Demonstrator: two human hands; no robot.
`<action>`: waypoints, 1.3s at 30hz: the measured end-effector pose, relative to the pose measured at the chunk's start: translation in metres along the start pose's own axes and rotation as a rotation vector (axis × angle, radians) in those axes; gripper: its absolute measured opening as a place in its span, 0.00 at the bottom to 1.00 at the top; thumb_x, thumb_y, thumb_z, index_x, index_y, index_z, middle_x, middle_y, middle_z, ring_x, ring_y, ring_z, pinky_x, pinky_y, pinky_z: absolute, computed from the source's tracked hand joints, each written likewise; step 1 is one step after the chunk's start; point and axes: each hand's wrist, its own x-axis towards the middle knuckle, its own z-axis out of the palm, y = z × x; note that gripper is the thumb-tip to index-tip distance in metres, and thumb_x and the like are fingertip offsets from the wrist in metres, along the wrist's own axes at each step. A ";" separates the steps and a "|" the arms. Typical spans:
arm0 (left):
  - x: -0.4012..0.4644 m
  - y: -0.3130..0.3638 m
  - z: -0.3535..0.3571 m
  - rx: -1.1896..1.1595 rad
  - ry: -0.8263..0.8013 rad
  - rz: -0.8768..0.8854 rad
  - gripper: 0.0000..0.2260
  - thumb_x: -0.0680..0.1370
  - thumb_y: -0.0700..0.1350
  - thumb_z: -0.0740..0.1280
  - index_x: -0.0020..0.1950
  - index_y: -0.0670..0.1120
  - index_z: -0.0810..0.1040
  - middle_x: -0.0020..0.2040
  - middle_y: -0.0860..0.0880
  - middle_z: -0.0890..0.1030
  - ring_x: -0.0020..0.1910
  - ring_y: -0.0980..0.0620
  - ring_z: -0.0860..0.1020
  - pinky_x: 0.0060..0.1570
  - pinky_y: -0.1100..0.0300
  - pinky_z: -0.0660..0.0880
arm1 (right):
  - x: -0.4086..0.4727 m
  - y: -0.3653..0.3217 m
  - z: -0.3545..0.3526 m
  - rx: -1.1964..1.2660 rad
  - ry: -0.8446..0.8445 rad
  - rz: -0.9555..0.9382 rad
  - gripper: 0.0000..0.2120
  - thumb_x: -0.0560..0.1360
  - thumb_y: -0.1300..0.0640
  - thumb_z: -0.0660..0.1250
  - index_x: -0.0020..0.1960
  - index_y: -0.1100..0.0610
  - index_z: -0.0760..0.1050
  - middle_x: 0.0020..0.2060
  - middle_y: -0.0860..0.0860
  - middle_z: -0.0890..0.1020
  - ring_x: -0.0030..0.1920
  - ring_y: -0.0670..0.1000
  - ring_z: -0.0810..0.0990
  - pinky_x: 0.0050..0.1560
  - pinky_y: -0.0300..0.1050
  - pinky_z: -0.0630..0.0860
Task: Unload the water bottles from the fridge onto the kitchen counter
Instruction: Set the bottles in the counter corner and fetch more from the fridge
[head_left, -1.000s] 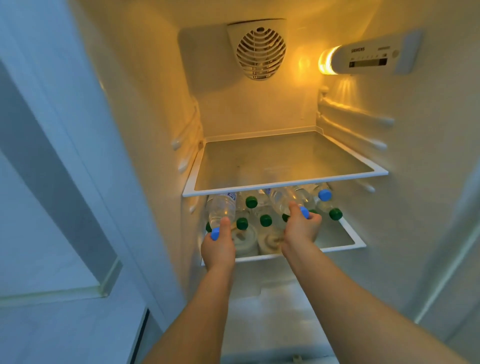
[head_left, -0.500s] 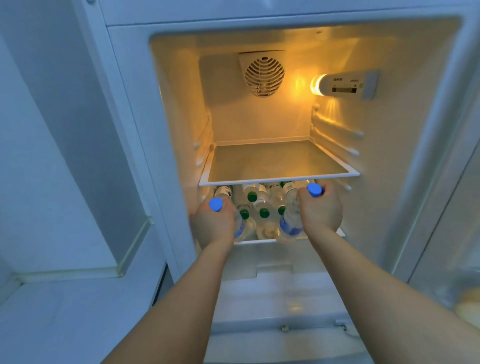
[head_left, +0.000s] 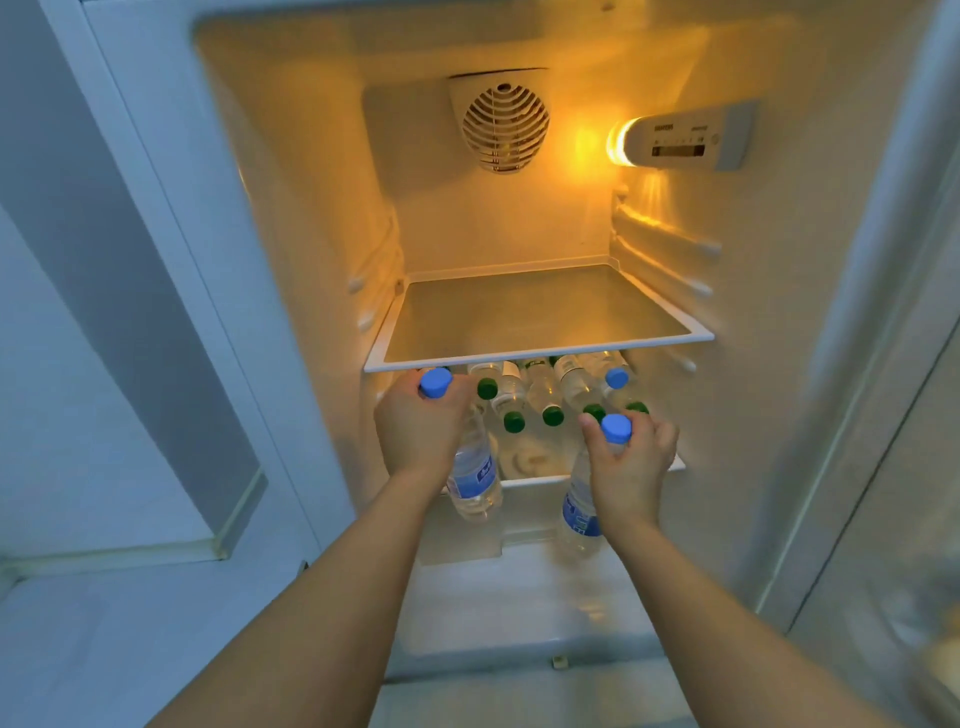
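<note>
Left hand (head_left: 423, 431) wrapped round a blue-capped bottle (head_left: 474, 480), right hand (head_left: 631, 467) clamped on another (head_left: 581, 512), both now upright and drawn clear of the lower shelf (head_left: 524, 480) since a moment back, more bottles (head_left: 545, 395) waiting there, so next comes the turn to the counter.

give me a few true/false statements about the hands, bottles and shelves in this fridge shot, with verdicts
1. Each hand grips a blue-capped bottle. True: left hand holds the left bottle, right hand the right bottle.
2. The upper shelf holds bottles. False: it is bare.
3. Green-capped bottles lie on the lower shelf. True.
4. The fridge light is off. False: it glows.
</note>
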 end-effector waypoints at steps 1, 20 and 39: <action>-0.002 -0.002 0.000 -0.048 0.038 -0.038 0.15 0.71 0.46 0.71 0.32 0.45 0.68 0.29 0.49 0.68 0.31 0.50 0.64 0.32 0.57 0.63 | -0.002 0.000 -0.001 0.058 0.005 0.028 0.13 0.75 0.49 0.70 0.50 0.55 0.70 0.52 0.51 0.69 0.52 0.52 0.70 0.53 0.44 0.69; -0.055 0.013 -0.063 -0.475 0.085 -0.221 0.22 0.61 0.49 0.67 0.43 0.30 0.78 0.35 0.45 0.76 0.32 0.55 0.72 0.33 0.61 0.72 | -0.039 -0.056 -0.012 0.037 -0.139 -0.014 0.08 0.71 0.59 0.67 0.39 0.53 0.67 0.33 0.49 0.71 0.37 0.53 0.69 0.37 0.47 0.68; -0.160 -0.044 -0.285 -0.087 0.193 -0.201 0.12 0.68 0.40 0.68 0.38 0.30 0.73 0.34 0.34 0.73 0.32 0.52 0.68 0.32 0.59 0.66 | -0.248 -0.147 0.005 0.180 -0.529 -0.050 0.05 0.70 0.62 0.68 0.40 0.53 0.78 0.35 0.45 0.80 0.38 0.44 0.76 0.37 0.34 0.71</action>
